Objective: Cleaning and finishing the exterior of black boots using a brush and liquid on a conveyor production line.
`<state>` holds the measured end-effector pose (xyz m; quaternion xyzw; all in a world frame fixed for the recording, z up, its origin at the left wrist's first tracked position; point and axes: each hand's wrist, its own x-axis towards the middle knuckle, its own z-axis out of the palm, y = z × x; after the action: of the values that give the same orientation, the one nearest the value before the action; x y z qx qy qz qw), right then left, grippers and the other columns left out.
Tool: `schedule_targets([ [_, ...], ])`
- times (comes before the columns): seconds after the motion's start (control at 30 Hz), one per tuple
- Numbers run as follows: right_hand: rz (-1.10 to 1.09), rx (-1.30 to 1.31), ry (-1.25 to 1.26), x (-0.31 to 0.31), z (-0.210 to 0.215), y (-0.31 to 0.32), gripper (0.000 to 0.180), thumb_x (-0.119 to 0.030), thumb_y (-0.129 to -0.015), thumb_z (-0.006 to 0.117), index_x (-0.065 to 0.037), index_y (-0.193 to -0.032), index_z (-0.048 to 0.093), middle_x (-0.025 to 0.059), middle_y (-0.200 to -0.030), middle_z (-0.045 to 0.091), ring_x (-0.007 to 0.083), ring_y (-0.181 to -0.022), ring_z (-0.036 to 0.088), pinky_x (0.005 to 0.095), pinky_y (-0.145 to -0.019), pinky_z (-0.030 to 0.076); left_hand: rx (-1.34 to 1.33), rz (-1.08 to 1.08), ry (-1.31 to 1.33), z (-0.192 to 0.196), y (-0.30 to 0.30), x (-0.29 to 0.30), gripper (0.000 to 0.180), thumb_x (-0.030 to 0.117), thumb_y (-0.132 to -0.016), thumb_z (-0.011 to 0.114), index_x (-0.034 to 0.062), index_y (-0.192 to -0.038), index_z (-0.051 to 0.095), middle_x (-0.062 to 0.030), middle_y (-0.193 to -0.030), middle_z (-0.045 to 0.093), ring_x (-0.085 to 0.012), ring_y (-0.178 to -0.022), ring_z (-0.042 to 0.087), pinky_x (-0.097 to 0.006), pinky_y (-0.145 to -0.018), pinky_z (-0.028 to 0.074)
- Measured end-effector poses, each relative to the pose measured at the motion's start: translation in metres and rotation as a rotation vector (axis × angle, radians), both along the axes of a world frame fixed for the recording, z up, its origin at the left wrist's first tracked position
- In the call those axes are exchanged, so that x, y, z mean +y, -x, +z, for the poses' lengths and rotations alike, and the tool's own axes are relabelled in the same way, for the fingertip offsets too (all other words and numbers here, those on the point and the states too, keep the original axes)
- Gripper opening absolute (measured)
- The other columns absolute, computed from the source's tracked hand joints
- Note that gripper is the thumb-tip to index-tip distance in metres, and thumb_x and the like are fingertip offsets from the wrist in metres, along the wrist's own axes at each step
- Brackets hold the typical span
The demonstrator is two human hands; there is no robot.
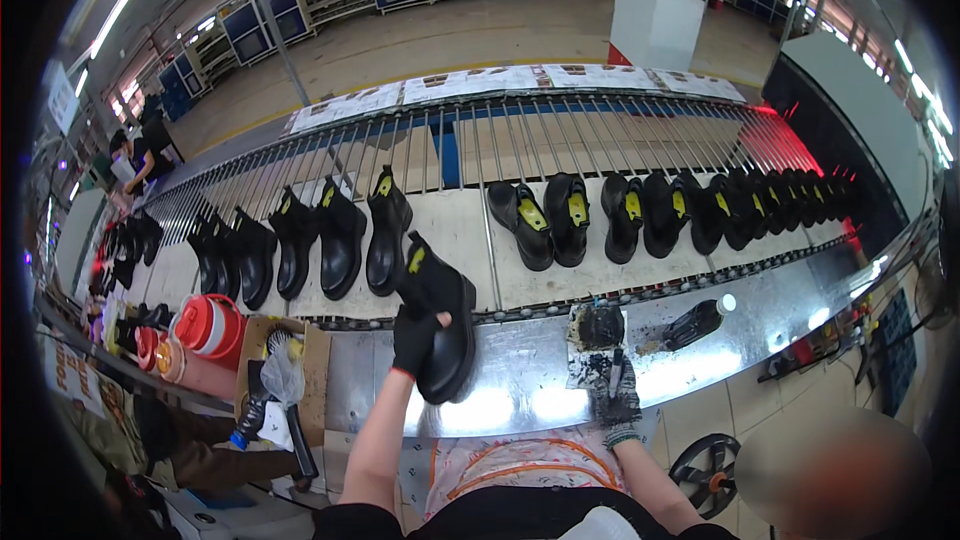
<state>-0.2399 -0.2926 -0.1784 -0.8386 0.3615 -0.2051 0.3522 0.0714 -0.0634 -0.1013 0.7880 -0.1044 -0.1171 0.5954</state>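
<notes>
My left hand (413, 340), in a black glove with bare fingertips and a red cuff, grips a black ankle boot (449, 340) above the metal ledge. The boot is tilted, with its shaft toward the conveyor and a yellow-green patch inside the top. My right hand (614, 396), in a stained grey knit glove, is closed around a thin dark stick-like tool (616, 365); its exact kind is unclear. Just beyond its tip lies a black pad (602, 325) on a smeared white sheet (577, 368). A dark bottle with a white cap (697, 323) lies on its side to the right.
Black boots (343, 245) line the conveyor (455, 280) on the left, and low black shoes (568, 220) on the right. A cardboard box (316, 375) with tools and a red-and-white jug (207, 327) stand left. Other people are at the left, one close by.
</notes>
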Motion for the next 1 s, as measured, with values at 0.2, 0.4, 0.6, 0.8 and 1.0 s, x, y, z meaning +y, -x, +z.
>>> schedule_targets([
  [0.2, 0.069, 0.142, 0.156, 0.001, 0.002, 0.003, 0.073, -0.043, -0.086, 0.046, -0.002, -0.142, 0.024, 0.0245, -0.144, 0.027, 0.0397, -0.126, 0.036, 0.0418, -0.100, 0.036, -0.028, 0.116, -0.273, 0.003, 0.118, 0.010, 0.076, 0.038, -0.056, 0.082, 0.0011, -0.114, 0.050, -0.0159, -0.101, 0.061, -0.0284, -0.093, 0.060, -0.038, -0.082, 0.048],
  [0.4, 0.092, 0.066, 0.004, 0.012, 0.012, 0.013, 0.057, -0.025, -0.089, 0.053, -0.001, -0.137, 0.033, 0.0232, -0.132, 0.044, 0.0349, -0.119, 0.046, 0.0379, -0.094, 0.041, 0.138, 0.099, 0.271, 0.032, 0.140, -0.005, 0.054, 0.022, -0.087, 0.060, 0.0046, -0.133, 0.039, -0.0061, -0.106, 0.057, -0.0148, -0.094, 0.054, -0.029, -0.081, 0.044],
  [0.6, -0.142, -0.258, -0.811, 0.033, 0.046, 0.014, 0.056, -0.021, -0.091, 0.056, -0.009, -0.139, 0.032, 0.0036, -0.074, 0.062, 0.0058, -0.047, 0.047, 0.0207, -0.038, 0.036, 0.122, -0.330, 0.451, -0.005, 0.011, -0.026, 0.058, 0.047, -0.096, 0.036, -0.0005, -0.128, 0.045, -0.0069, -0.114, 0.057, -0.0124, -0.099, 0.054, -0.024, -0.088, 0.042],
  [0.8, -0.179, -0.290, -0.950, 0.027, 0.054, -0.008, 0.043, -0.032, -0.092, 0.054, -0.011, -0.129, 0.045, -0.0008, -0.071, 0.058, 0.0066, -0.047, 0.048, 0.0224, -0.038, 0.039, 0.416, -0.524, 0.338, -0.007, -0.011, -0.046, 0.075, 0.068, -0.088, 0.030, 0.0013, -0.085, 0.064, -0.0071, -0.075, 0.062, -0.0133, -0.073, 0.058, -0.026, -0.067, 0.045],
  [1.0, -0.105, -0.384, -0.795, 0.026, 0.040, 0.010, 0.048, -0.016, -0.091, 0.053, -0.010, -0.136, 0.036, 0.0023, -0.083, 0.060, 0.0050, -0.053, 0.047, 0.0193, -0.047, 0.042, 0.385, -0.707, 0.658, 0.009, 0.003, -0.032, 0.079, 0.078, -0.076, 0.033, 0.0032, -0.065, 0.057, -0.0076, -0.061, 0.057, -0.0170, -0.057, 0.057, -0.029, -0.054, 0.046],
])
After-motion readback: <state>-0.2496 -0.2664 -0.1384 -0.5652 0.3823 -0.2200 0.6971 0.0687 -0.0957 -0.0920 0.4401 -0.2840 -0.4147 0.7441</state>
